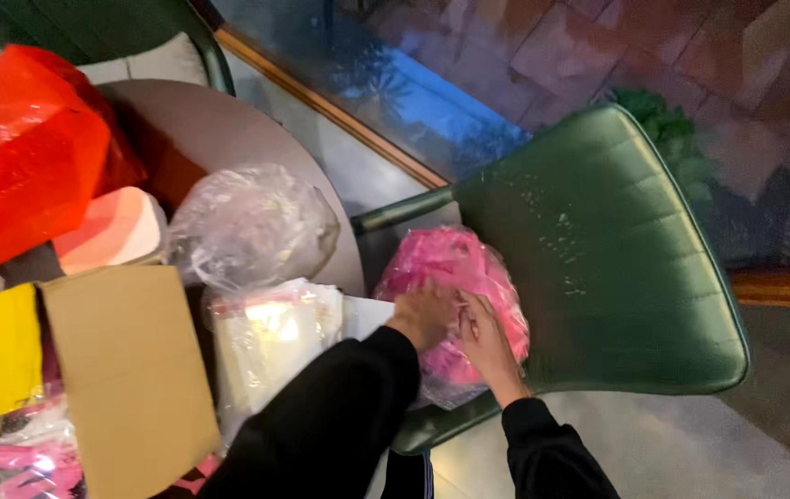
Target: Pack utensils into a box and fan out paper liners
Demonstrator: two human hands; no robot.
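On the green chair (617, 277) beside the round table (219, 129) sits a clear bag of pink stuff (455, 268), and both hands are on it. The left hand (422, 314) is curled into a loose fist over the bag's near top, seemingly gripping a bunch of the film. The right hand (483, 337) lies just beside it with fingers bent onto the plastic, apparently pinching a fold (the fingertips are partly hidden, so the exact grip is hard to tell). The hands nearly touch each other.

The step in hand looks like working at the bag's mouth. To do it well, I would judge that one hand should anchor the gathered film while the other eases it apart, pulling gently so that thin plastic does not tear and the bag does not slide off the smooth seat.

On the table lie a cardboard flap (127, 370), a red bag (25, 148) and other clear bags (251, 222).
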